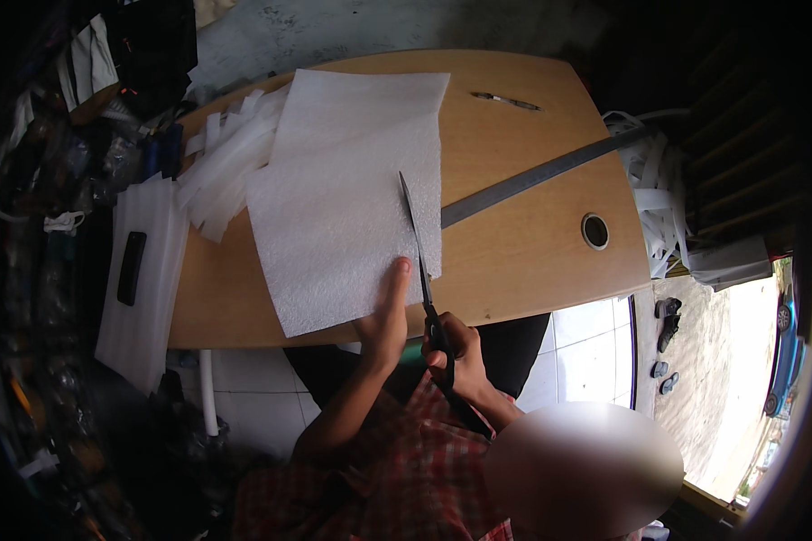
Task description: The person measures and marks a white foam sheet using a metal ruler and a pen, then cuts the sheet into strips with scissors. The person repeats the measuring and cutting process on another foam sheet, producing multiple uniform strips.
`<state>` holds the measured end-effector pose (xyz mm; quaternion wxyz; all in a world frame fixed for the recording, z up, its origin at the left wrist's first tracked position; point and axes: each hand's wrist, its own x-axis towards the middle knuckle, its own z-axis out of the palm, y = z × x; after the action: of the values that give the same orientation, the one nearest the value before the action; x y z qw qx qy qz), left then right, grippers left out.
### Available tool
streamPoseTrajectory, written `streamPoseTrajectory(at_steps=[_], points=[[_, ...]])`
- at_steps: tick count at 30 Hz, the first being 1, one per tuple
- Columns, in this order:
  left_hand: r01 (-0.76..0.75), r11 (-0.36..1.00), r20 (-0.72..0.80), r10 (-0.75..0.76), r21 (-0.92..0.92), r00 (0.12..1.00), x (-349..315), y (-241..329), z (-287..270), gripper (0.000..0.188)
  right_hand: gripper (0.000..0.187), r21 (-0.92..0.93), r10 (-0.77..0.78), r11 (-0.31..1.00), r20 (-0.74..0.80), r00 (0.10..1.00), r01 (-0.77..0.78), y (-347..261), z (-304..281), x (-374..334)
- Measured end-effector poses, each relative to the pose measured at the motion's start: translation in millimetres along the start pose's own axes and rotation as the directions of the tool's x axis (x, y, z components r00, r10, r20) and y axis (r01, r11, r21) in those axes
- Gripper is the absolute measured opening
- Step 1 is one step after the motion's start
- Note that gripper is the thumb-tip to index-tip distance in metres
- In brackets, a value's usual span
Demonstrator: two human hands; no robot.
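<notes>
A white foam sheet (pixel 343 198) lies over the table, its near edge by my body. My left hand (pixel 385 329) grips that edge, thumb on top and the other fingers hidden beneath. In my right hand (pixel 465 361) is a pair of scissors (pixel 421 257) with black handles, fingers wrapped round them. The long blades point away from me along the sheet's right side and look nearly closed; whether foam sits between them I cannot tell. A grey metal ruler (pixel 541 176) runs diagonally to the right, its near end meeting the sheet's edge.
On the wooden table (pixel 532 261) are a pen (pixel 507 101) and a round cable hole (pixel 595 232). Cut foam strips (pixel 230 171) pile up at left, beside stacked foam (pixel 158 329) bearing a black phone (pixel 132 269). More strips (pixel 659 203) hang past the right edge.
</notes>
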<state>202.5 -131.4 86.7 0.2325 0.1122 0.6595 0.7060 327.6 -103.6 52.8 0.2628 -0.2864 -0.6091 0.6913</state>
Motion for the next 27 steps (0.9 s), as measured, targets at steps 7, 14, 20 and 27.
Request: streamPoseTrajectory(at_steps=[7,14,20,27], points=[[-0.045,0.997,0.004,0.046,-0.069,0.999,-7,-2,-2,0.034,0.064,-0.051,-0.029,0.998,0.008,1.000,0.029,4,0,3],[0.085,0.994,0.022,-0.084,-0.070,0.996,-16,11,-2,0.038,0.056,-0.091,-0.052,0.994,0.020,0.998,0.054,-5,-3,10],[0.181,0.983,0.052,-0.180,-0.019,0.982,-22,12,-5,0.038,0.043,-0.175,-0.095,0.980,-0.007,0.995,0.093,-9,0,14],[0.117,0.992,0.080,-0.121,0.049,0.989,-27,6,-5,0.029,0.032,-0.247,-0.046,0.968,-0.022,0.999,0.039,-12,-5,19]])
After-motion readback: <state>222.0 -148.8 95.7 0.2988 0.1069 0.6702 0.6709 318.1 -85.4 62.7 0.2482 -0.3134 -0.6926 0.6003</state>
